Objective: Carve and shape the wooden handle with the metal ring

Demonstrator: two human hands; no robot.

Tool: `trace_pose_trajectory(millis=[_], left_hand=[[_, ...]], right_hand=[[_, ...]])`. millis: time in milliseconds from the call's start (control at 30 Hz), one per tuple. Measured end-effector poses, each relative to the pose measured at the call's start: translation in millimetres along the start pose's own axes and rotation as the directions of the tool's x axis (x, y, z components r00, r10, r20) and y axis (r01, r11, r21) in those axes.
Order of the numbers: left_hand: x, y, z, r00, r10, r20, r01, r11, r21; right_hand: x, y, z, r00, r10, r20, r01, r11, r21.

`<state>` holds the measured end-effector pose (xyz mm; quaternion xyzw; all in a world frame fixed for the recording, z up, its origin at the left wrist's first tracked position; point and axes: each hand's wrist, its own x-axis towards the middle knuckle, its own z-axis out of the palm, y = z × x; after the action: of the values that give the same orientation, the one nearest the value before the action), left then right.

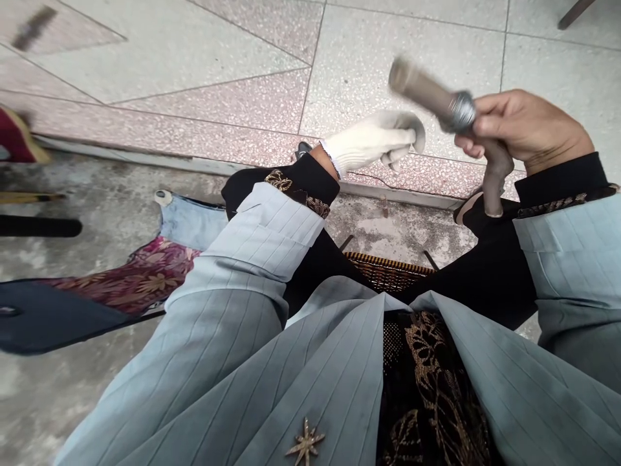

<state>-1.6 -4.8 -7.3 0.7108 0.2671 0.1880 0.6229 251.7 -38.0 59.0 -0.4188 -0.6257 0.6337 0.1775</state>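
1 dark red item with a yellow edge is being cut off by the left border, while a blurred brown piece is being seen above it against patterned tiles. Below, grey ground is being partly hidden by a cloth with pale blue, maroon floral and navy parts. Further right, the left hand is being covered by a white glove; its fingers are being curled inward, and whether anything is being held in that grip cannot be told. Lower down, a woven seat is being exposed between 2 black-clad legs. At right, a crooked grey-brown tool is being gripped by the bare right hand, its silvery binding being placed just beside the thumb. Its thick, blurred end is being pointed up-left; its curved end is being hung beneath the palm.
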Motion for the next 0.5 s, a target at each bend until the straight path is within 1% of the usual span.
trace_pose_trajectory(millis=[67,133,167,233,300,333,367,400,433,467,500], left_hand=[[0,2,1.6,0.998,0.058,-0.006,-0.058,0.994,-0.094],[0,1,5.1,0.998,0.051,0.034,-0.046,0.988,-0.149],[0,0,7.3,0.998,0.028,0.059,-0.02,0.99,-0.142],[0,-2,12.3,0.996,-0.012,0.09,0.021,0.995,-0.102],[-1,-3,16.7,0.993,-0.045,0.109,0.05,0.998,-0.042],[-1,-3,18.2,0.991,-0.054,0.118,0.057,0.998,-0.016],[-1,-3,18.9,0.99,-0.059,0.126,0.058,0.998,0.008],[-2,-3,18.8,0.991,-0.057,0.125,0.053,0.998,0.037],[-2,-2,17.7,0.991,-0.053,0.122,0.044,0.996,0.075],[-3,-1,15.7,0.992,-0.048,0.12,0.033,0.992,0.122],[-4,0,12.9,0.992,-0.045,0.117,0.024,0.984,0.176]], right_hand=[[1,1,1,0.983,-0.096,-0.157,0.122,0.978,0.167],[6,5,2,0.963,-0.121,-0.241,0.179,0.954,0.239],[9,7,3,0.954,-0.102,-0.282,0.179,0.948,0.262],[14,10,4,0.932,-0.028,-0.36,0.148,0.939,0.31],[18,9,6,0.896,0.053,-0.441,0.105,0.94,0.325],[18,7,9,0.87,0.081,-0.487,0.067,0.958,0.28],[18,5,11,0.841,0.098,-0.532,0.003,0.983,0.185],[17,3,14,0.813,0.106,-0.572,-0.093,0.994,0.053],[17,1,16,0.794,0.108,-0.598,-0.208,0.973,-0.101],[16,1,18,0.791,0.104,-0.603,-0.313,0.915,-0.253],[16,1,19,0.801,0.101,-0.59,-0.39,0.837,-0.385]])
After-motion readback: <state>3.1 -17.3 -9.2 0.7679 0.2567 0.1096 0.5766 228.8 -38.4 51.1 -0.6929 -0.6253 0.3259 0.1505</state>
